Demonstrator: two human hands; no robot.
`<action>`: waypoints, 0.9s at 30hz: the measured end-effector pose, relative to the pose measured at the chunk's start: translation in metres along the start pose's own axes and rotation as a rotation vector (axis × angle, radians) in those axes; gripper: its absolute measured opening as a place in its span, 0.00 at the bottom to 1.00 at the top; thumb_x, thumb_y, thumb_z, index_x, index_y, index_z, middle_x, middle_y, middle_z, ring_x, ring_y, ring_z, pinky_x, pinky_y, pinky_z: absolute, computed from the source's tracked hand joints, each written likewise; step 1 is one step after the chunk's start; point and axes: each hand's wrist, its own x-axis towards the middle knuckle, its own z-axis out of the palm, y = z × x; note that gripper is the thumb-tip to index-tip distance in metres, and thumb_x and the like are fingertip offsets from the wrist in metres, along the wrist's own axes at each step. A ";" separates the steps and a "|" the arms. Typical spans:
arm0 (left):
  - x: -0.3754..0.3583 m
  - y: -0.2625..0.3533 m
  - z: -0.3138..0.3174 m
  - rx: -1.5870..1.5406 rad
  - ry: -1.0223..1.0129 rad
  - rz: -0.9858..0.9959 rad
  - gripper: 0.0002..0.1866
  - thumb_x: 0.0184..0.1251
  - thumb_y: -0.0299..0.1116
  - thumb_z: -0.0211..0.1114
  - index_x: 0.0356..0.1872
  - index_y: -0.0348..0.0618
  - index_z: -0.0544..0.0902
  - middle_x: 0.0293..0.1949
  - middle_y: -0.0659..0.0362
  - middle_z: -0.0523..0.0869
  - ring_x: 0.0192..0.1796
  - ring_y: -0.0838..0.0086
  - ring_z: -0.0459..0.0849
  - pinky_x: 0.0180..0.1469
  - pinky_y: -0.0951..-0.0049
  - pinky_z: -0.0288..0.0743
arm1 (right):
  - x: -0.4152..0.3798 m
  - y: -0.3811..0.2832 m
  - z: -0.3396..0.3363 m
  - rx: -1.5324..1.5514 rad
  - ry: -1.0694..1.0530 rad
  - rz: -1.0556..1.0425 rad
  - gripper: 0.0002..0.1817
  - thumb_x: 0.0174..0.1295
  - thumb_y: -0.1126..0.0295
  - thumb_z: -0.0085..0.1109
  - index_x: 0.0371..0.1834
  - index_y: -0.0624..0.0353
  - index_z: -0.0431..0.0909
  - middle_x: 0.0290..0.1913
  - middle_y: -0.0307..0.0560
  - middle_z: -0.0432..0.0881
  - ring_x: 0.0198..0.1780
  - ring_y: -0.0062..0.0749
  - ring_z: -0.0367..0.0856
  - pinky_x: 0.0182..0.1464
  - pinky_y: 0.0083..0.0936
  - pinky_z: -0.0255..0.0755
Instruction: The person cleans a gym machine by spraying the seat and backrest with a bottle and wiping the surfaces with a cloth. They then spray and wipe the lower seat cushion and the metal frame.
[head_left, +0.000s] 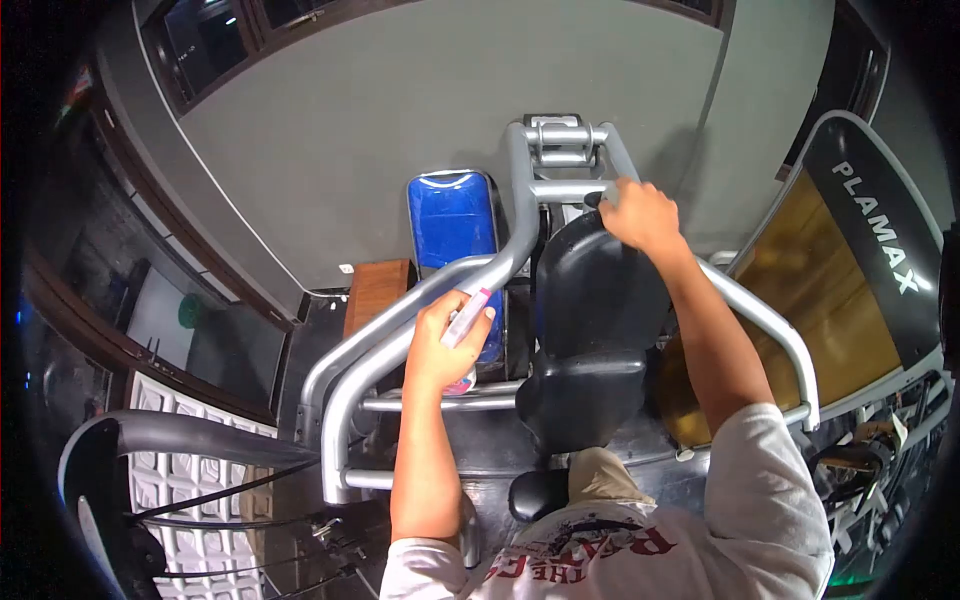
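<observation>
My left hand point(447, 342) is closed round a pale, see-through bottle-like thing with a pink tip point(466, 318), held slanted beside the silver frame tube. Below that hand shows a small white, pink and blue patch point(462, 384), perhaps the lower part of the same thing. My right hand point(640, 215) reaches forward to the top of the black padded seat back point(590, 290), near the silver crossbar point(567, 190). Its fingers are curled and slightly blurred; a bit of grey shows at them, and what they hold is hidden.
Curved silver tubes point(350, 400) of the exercise machine run on both sides. Behind stand a blue padded board point(453, 218) and a brown wooden box point(376, 290) by the grey wall point(450, 90). A gold and black PLAMAX panel point(835, 270) rises at right.
</observation>
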 end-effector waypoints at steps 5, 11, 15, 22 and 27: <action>0.007 0.005 0.000 -0.053 -0.001 0.063 0.10 0.67 0.33 0.73 0.35 0.37 0.84 0.21 0.62 0.82 0.20 0.79 0.81 0.23 0.73 0.73 | -0.051 -0.005 -0.005 0.034 0.096 -0.067 0.28 0.68 0.42 0.55 0.44 0.59 0.86 0.41 0.63 0.89 0.46 0.61 0.88 0.50 0.56 0.79; 0.007 0.004 0.004 0.014 -0.011 0.104 0.10 0.67 0.34 0.73 0.35 0.37 0.84 0.21 0.63 0.81 0.20 0.80 0.80 0.24 0.74 0.72 | 0.027 -0.009 0.023 -0.030 0.139 -0.054 0.27 0.74 0.46 0.48 0.42 0.59 0.88 0.41 0.64 0.89 0.46 0.62 0.88 0.52 0.55 0.80; 0.005 0.002 0.005 -0.029 -0.014 0.040 0.10 0.67 0.33 0.73 0.35 0.37 0.84 0.21 0.63 0.82 0.20 0.80 0.80 0.24 0.74 0.72 | 0.008 -0.011 0.019 -0.023 0.172 -0.096 0.24 0.72 0.49 0.50 0.43 0.58 0.88 0.41 0.64 0.89 0.45 0.61 0.89 0.51 0.54 0.81; 0.009 -0.001 0.002 0.014 0.010 0.146 0.08 0.66 0.32 0.73 0.34 0.38 0.84 0.21 0.61 0.82 0.23 0.80 0.81 0.27 0.73 0.72 | -0.020 -0.021 0.002 -0.052 0.092 -0.134 0.22 0.71 0.50 0.52 0.43 0.58 0.88 0.41 0.65 0.88 0.44 0.62 0.88 0.51 0.55 0.81; 0.008 -0.005 0.000 -0.068 -0.001 -0.002 0.10 0.67 0.35 0.73 0.33 0.39 0.83 0.20 0.62 0.81 0.21 0.80 0.80 0.26 0.73 0.72 | 0.019 -0.016 0.023 -0.069 0.149 -0.206 0.24 0.71 0.50 0.51 0.43 0.58 0.88 0.41 0.66 0.88 0.45 0.61 0.88 0.51 0.54 0.81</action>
